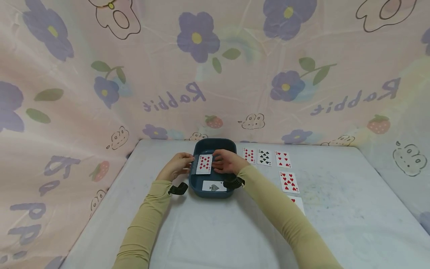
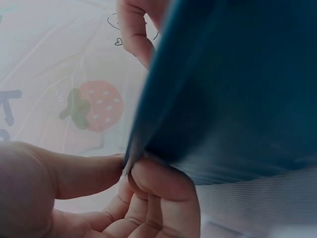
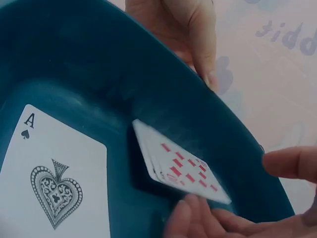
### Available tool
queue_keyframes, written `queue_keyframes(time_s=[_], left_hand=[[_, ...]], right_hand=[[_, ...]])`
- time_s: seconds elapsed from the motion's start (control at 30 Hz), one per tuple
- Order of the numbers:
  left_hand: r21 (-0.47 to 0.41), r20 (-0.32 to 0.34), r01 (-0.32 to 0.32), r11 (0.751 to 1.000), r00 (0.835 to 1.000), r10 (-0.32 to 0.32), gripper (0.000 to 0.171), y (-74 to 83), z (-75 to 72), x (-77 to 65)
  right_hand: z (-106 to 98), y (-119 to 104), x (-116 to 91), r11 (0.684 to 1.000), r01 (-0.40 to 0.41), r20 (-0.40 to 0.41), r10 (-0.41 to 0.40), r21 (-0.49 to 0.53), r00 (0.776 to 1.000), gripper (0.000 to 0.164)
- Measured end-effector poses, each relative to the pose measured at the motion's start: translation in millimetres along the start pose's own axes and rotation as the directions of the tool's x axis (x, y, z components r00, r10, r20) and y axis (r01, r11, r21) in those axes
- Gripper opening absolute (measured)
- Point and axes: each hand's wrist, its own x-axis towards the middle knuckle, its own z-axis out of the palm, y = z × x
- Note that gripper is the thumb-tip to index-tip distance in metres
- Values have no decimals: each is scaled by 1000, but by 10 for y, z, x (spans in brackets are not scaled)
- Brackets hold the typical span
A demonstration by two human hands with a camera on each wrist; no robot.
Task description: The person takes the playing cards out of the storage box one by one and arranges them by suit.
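Observation:
A dark blue plastic tray [image 1: 215, 195] with rounded corners stands on the table. My left hand [image 1: 176, 166] pinches its left rim between thumb and index finger, close up in the left wrist view. Inside lies an ace of spades [image 3: 54, 173] at the near end. Beyond it a small stack of playing cards, topped by a diamonds card [image 3: 185, 166], sits tilted by the left wall. My right hand [image 1: 228, 162] reaches into the tray beside this stack. In the right wrist view its fingertips [image 3: 190, 206] are at the stack's edge, with the thumb held apart.
Right of the tray several cards lie face up: a diamonds card [image 1: 249, 155], a clubs card [image 1: 264, 158], and hearts cards [image 1: 283, 159] going down toward the right forearm, which partly covers the nearest one. A patterned cloth [image 1: 231, 67] hangs behind the white table [image 1: 208, 231].

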Motion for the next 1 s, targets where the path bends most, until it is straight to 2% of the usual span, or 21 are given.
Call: queue_keyframes(time_s=[0.17,0.33,0.47,0.7,0.8,0.87,1.0], left_hand=[[3,5,-3,1000,1000,3,31,8,8,-1],[-3,-1,-2,1000,1000,2,30,12,19,-8],[-3,0,3,1000,1000,-3,30,3,26,5],[-6,-7,2,1000,1000,-2,29,-6,37,13],[2,-9,1,1000,1000,-1,29,-5,29,13],[6,-9,1,1000,1000,-1,29,-2,22,12],[6,-11,3,1000,1000,-3,29,4,11,14]], right_hand=[[43,15,-18,995,6,1,-6,-100,1000,46],[72,37,7,976,17,-7,-19,-216,1000,34],[81,54,20,946,27,-11,-32,-322,999,24],[102,79,48,912,32,-45,-55,-410,997,17],[102,63,51,877,55,-56,-93,-477,994,13],[102,47,46,867,71,-65,-118,-493,991,12],[98,26,24,827,122,-77,-196,-549,978,9]])
